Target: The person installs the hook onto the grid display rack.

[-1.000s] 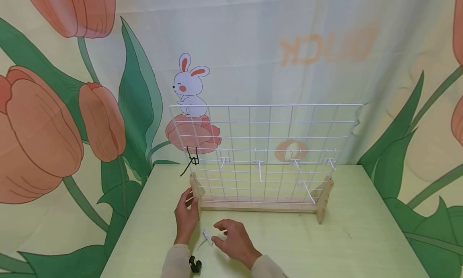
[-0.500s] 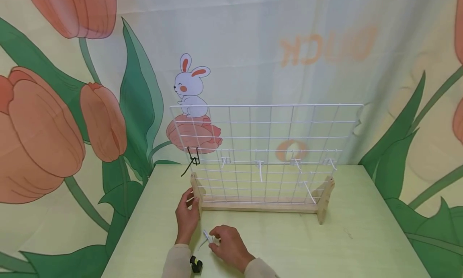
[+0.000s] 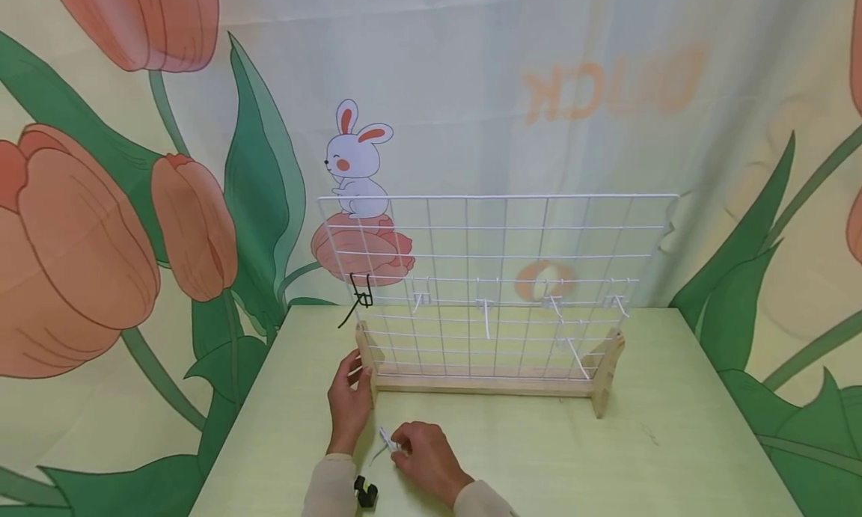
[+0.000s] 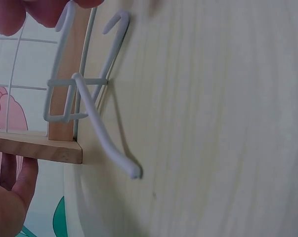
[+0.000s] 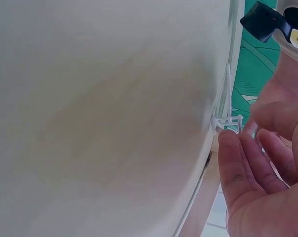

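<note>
A white wire hook [image 3: 385, 438] lies on the table by my right hand [image 3: 431, 457], whose thumb and fingertips pinch its near side. In the left wrist view, the hook [image 4: 102, 131] shows two bent prongs and one long arm; fingertips cover part of one prong. My left hand [image 3: 350, 408] grips the left upright of the wooden stand [image 3: 485, 387], its thumb in front and fingers behind. The stand holds a white wire grid panel [image 3: 498, 196] upright. At the panel's left hangs a black hook [image 3: 362, 298].
Several white hooks hang across the panel, among them a long one [image 3: 486, 319] at the middle and another [image 3: 575, 358] lower right. A black wrist camera [image 3: 366, 493] sits by the left sleeve. A printed curtain [image 3: 471, 90] stands behind the pale table [image 3: 673, 457].
My right hand has moved left and slightly down to the white hook, and its fingers have closed in on it. The left hand stays on the stand.
</note>
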Tool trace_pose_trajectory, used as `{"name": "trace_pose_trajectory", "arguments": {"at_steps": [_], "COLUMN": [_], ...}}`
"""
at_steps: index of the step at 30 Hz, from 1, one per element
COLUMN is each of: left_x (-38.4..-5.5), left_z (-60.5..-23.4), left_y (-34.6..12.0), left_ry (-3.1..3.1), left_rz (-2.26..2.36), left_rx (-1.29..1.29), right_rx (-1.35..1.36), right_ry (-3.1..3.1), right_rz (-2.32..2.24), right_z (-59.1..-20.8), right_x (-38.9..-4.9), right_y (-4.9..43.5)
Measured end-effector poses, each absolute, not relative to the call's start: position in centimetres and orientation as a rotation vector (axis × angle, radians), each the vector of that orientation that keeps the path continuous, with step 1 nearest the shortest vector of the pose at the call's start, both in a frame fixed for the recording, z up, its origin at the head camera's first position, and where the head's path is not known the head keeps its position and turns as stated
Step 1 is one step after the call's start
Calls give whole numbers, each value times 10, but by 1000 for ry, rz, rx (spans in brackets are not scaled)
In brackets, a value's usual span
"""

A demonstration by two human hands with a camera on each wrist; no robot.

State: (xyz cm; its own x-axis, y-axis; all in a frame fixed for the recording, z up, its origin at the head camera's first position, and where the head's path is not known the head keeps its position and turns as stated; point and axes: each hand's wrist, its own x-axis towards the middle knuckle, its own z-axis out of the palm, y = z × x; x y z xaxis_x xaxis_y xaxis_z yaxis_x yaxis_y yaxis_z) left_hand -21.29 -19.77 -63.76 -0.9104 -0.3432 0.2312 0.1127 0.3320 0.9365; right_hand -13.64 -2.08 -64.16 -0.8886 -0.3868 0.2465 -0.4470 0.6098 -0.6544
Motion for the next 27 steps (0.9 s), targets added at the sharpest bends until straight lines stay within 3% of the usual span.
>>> {"name": "trace_pose_trajectory", "arguments": {"at_steps": [27], "left_x": [-213], "left_z": [-637], "left_y": [-198], "left_ry": [-2234], "left_rz": [-1602], "left_rx": [199], "right_rx": [709], "right_ry": [-2829], "right_rz": [1118], "right_z": [-648], "right_x": [-149], "right_y": [-25]}}
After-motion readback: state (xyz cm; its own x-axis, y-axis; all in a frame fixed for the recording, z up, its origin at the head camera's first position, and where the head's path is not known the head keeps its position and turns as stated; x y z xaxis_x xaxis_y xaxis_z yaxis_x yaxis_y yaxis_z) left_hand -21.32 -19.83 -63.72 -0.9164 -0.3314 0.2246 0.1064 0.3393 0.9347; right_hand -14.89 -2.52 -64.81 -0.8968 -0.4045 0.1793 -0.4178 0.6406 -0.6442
